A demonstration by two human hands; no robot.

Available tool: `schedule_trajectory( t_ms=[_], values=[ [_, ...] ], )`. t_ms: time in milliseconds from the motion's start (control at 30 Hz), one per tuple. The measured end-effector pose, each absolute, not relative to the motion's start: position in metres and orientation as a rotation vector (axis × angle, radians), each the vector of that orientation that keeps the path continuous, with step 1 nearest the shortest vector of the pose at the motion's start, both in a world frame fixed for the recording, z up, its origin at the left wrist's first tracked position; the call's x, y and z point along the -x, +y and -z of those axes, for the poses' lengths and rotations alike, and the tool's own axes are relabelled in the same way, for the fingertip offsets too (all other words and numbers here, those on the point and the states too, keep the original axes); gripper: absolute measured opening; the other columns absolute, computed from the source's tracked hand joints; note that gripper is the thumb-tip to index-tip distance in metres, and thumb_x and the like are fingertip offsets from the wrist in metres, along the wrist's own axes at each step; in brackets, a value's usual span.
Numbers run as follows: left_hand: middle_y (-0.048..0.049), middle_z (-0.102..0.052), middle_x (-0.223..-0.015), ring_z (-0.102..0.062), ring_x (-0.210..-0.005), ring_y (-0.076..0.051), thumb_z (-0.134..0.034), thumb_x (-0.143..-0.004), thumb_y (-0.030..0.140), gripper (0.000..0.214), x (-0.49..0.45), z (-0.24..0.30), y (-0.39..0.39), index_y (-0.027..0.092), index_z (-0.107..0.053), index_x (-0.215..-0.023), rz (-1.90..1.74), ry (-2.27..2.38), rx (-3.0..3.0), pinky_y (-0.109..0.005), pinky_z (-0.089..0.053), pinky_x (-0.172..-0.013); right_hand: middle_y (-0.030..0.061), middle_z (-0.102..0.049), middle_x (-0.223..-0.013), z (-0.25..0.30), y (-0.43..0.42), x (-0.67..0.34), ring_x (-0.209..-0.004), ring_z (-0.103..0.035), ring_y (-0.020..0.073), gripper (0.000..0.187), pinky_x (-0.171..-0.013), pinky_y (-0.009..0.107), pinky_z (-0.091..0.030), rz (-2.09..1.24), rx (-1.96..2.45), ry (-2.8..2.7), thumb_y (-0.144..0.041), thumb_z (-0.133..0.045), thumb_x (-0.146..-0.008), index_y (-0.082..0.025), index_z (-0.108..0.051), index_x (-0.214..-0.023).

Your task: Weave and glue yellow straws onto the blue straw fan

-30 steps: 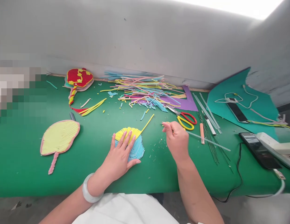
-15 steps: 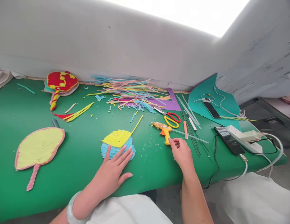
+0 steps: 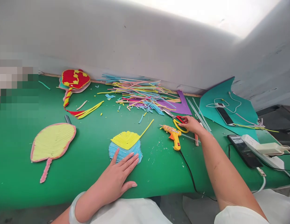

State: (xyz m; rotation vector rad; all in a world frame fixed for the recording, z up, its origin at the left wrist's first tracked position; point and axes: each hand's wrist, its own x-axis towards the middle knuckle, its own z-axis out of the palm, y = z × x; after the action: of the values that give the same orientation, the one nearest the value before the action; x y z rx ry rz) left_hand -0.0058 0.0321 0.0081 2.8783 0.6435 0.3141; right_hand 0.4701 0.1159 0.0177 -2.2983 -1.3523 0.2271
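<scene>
Fingers spread, my left hand (image 3: 115,174) lies flat on a round craft piece (image 3: 125,140) of blue and yellow pipe cleaners. One yellow pipe cleaner (image 3: 147,128) sticks out from its upper right edge. My right hand (image 3: 193,124) reaches to the scissors (image 3: 174,116) and has its fingers closed on their red and yellow handles. The blades point to the upper left, towards the pile. Just below lies a yellow hot glue gun (image 3: 174,136) on its side, its nozzle facing left and its black cord (image 3: 190,174) trailing over the table's front edge.
A heap of pipe cleaners (image 3: 140,90) lies at the back on purple sheet (image 3: 187,107). Leaf-shaped fan (image 3: 54,140) and red fan (image 3: 74,79) are left. Phone (image 3: 243,149), power strip (image 3: 273,160) and teal sheet (image 3: 210,109) stand right. Glue sticks (image 3: 199,113) lie behind my right hand.
My right hand has left the glue gun's handle, moved up and right, and closed on the scissors' handles. My left hand stays flat on the craft piece. The view has shifted.
</scene>
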Motion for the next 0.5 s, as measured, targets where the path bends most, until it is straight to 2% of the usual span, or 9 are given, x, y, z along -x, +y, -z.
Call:
schedule_trajectory(
  t_ms=[67,233,400,500],
  values=[
    [-0.0068,-0.039,-0.158,-0.035,-0.148,-0.022,-0.037,-0.102,0.058,0.073,0.007,-0.008,0.032,0.022,-0.011,-0.160,-0.298,0.645,-2.852,-0.052,0.013,-0.123,0.0028,-0.068,-0.079,-0.017,0.117,-0.475,-0.069,-0.060,0.0153,0.046,-0.066,0.027,-0.048,-0.364,2.351,-1.400,-0.027,-0.084,-0.060,-0.014,-0.071,-0.102],
    [-0.0073,-0.040,-0.157,-0.035,-0.148,-0.022,-0.038,-0.102,0.058,0.074,0.008,-0.008,0.031,0.023,-0.010,-0.160,-0.306,0.641,-2.811,-0.052,0.003,-0.126,0.0070,-0.070,-0.095,-0.026,0.114,-0.479,-0.082,-0.064,0.0176,0.053,-0.070,0.025,-0.050,-0.522,2.449,-1.484,-0.034,-0.079,-0.070,-0.015,-0.063,-0.117],
    [-0.0057,-0.039,-0.158,-0.035,-0.148,-0.021,-0.040,-0.102,0.056,0.073,0.009,-0.010,0.031,0.022,-0.012,-0.160,-0.328,0.631,-2.819,-0.051,0.012,-0.124,0.0077,-0.072,-0.099,-0.033,0.116,-0.473,-0.083,-0.065,0.0162,0.040,-0.068,0.023,-0.048,-0.570,2.506,-1.592,-0.034,-0.074,-0.076,-0.016,-0.065,-0.110],
    [-0.0066,-0.039,-0.157,-0.036,-0.148,-0.021,-0.042,-0.102,0.055,0.073,0.011,-0.011,0.032,0.022,-0.013,-0.160,-0.314,0.625,-2.808,-0.052,0.010,-0.124,0.0068,-0.073,-0.094,-0.035,0.116,-0.467,-0.077,-0.064,0.0156,0.032,-0.065,0.023,-0.045,-0.515,2.551,-1.653,-0.028,-0.073,-0.074,-0.016,-0.066,-0.103]
  ],
)
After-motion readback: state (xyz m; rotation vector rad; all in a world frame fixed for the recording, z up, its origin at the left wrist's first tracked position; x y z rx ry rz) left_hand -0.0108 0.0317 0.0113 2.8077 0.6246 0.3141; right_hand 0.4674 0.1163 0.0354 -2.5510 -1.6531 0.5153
